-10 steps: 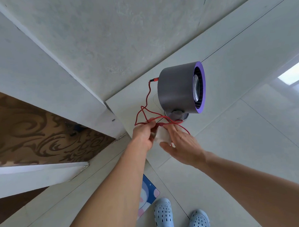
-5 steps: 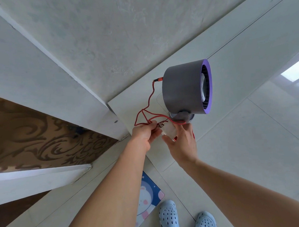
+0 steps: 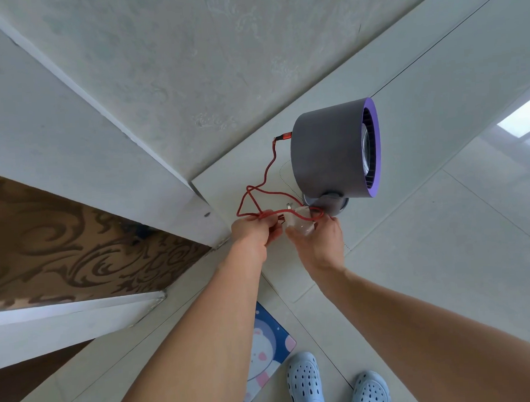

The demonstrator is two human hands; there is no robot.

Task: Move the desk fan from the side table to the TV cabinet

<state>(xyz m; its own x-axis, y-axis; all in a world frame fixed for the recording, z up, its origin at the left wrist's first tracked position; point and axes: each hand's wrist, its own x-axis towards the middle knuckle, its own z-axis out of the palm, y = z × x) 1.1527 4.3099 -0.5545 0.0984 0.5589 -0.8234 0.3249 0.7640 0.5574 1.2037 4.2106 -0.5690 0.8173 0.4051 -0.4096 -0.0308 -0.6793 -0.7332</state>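
Desk fan (image 3: 331,150) standing on the pale table (image 3: 434,72), up at one o'clock. Best to bundle the red cable (image 3: 257,186) snugly first, keeping slack off the base. Left hand (image 3: 253,231) reaching straight ahead, fingers (image 3: 269,223) pinched on the cable; right hand (image 3: 320,244) alongside, fingers wrapped around the white plug (image 3: 299,222), wrist angled inward.

Desk fan (image 3: 328,149): grey drum, purple front ring. Cable (image 3: 258,186) from the fan's rear: red, orange plug end. Cabinet top (image 3: 419,81) under the fan: plain off-white. Panel (image 3: 62,237) left of the fan: brown, darker swirl pattern. Mat (image 3: 268,346) below the fan: navy, white-and-pink cartoon figure. Clogs (image 3: 305,381): pale blue, perforated.
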